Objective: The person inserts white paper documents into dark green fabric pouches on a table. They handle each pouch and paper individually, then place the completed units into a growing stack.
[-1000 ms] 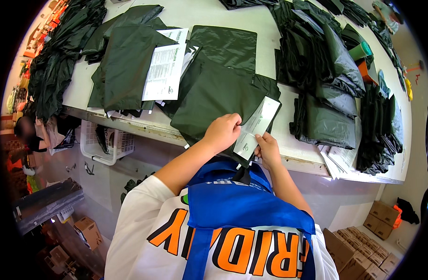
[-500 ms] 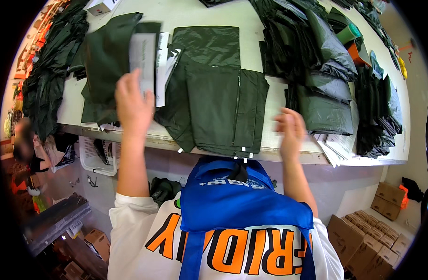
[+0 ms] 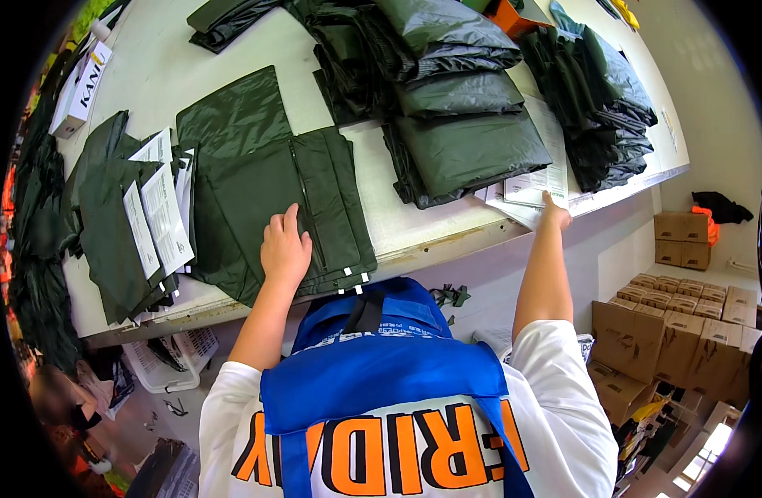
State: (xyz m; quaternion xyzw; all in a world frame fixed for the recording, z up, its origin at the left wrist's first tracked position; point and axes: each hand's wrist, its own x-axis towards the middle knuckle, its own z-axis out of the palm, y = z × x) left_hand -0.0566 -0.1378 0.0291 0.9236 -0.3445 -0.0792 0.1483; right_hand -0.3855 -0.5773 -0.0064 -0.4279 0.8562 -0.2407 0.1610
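My left hand (image 3: 286,251) lies on a folded dark green garment (image 3: 248,183), its fingers loosely spread beside the zipper. The garment has small white tags along its near edge, and a smooth green folded part sticks out at its far end. Off to the right, my right hand (image 3: 553,214) has its fingertips closed on the near edge of printed paper sheets (image 3: 537,184). These sheets lie partly under a stack of folded dark green garments (image 3: 476,158). Left of my left hand, more folded green garments (image 3: 107,224) lie with white printed papers (image 3: 166,217) on them.
More dark bundles (image 3: 601,116) sit at the table's right end. A white box (image 3: 82,90) stands at the far left, near dark garments (image 3: 44,249) hanging over the edge. Below are a white basket (image 3: 169,365) at left and cardboard boxes (image 3: 688,332) at right. Another person is at lower left.
The view has swung to the right. My left hand has left the pile with papers at left and come down on the middle garment. My right hand has reached rightward to the paper sheets.
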